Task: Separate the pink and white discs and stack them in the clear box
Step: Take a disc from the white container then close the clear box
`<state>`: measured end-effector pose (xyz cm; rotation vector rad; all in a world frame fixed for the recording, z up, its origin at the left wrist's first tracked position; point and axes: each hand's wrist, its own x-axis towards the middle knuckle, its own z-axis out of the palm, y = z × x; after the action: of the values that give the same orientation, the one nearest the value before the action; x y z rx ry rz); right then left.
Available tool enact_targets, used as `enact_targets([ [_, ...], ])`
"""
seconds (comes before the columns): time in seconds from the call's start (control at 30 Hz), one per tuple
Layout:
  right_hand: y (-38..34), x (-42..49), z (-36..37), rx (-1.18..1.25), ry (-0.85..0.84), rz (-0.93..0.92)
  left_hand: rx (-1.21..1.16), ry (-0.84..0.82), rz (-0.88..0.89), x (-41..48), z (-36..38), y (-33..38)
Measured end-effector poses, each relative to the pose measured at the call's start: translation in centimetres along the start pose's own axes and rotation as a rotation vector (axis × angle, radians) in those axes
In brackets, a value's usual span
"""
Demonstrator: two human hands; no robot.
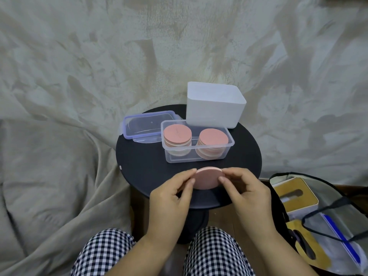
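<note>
Draped grey-beige cloth (59,96) fills the background. Round black worktop (139,166) stands before it, with an open bag (328,216) low at right. On the worktop: white bin (215,108) at the back, clear lid (143,124) with blue clasps to its left, clear box (199,156) mid-top, uncovered. Inside it stand two disc stacks side by side, left stack (177,134) and right stack (213,137), both pink on top with paler layers below. Held disc (207,178): pink, tilted, over the near edge, apart from the box. Left grip (169,198) and right grip (247,192) pinch its opposite rims.
</note>
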<state>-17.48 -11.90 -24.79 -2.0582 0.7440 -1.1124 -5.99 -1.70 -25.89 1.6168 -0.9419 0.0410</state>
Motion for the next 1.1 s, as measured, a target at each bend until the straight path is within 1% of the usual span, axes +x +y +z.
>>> enact_targets([
  [0.17, 0.2, -0.4, 0.2, 0.04, 0.033, 0.002, 0.014, 0.027, 0.038, -0.2, 0.1, -0.5],
  [0.27, 0.1, -0.4, 0.4, 0.095, 0.017, 0.039, 0.025, 0.032, 0.07, 0.0, 0.1, -0.5],
  [0.4, 0.0, -0.1, 0.2, 0.169, -0.044, 0.11, 0.0, 0.005, 0.053, 0.2, -0.3, -0.5],
  [0.47, -0.7, 0.9, -0.3, 0.248, -0.096, 0.152, -0.03, 0.006, 0.068, 0.8, -0.7, 0.1],
  [0.57, -2.8, 4.3, -1.2, 0.365, -0.165, 0.224, -0.1, 0.065, 0.077, 2.7, -1.9, 0.8],
  [0.63, -4.2, 7.5, -1.5, 0.384, -0.205, 0.275, -0.11, 0.107, 0.035, 4.4, -2.6, 0.6],
  [0.7, -5.1, 10.8, -1.4, 0.342, -0.304, 0.311, -0.065, 0.082, -0.045, 6.0, -3.0, -0.3],
  [0.77, -5.7, 13.5, -0.5, 0.264, -0.421, 0.35, -0.002, -0.003, -0.123, 7.1, -2.9, -1.3],
  [0.83, -5.8, 15.5, 0.7, 0.185, -0.505, 0.381, 0.02, -0.087, -0.161, 7.7, -2.6, -2.2],
  [0.9, -5.7, 16.6, 2.0, 0.09, -0.56, 0.382, -0.011, -0.134, -0.165, 7.8, -2.3, -2.9],
  [1.0, -5.4, 17.1, 3.5, -0.018, -0.624, 0.369, -0.071, -0.136, -0.178, 7.5, -1.9, -3.7],
  [1.1, -5.2, 17.5, 4.4, -0.105, -0.635, 0.349, -0.102, -0.106, -0.179, 7.4, -1.7, -4.1],
])
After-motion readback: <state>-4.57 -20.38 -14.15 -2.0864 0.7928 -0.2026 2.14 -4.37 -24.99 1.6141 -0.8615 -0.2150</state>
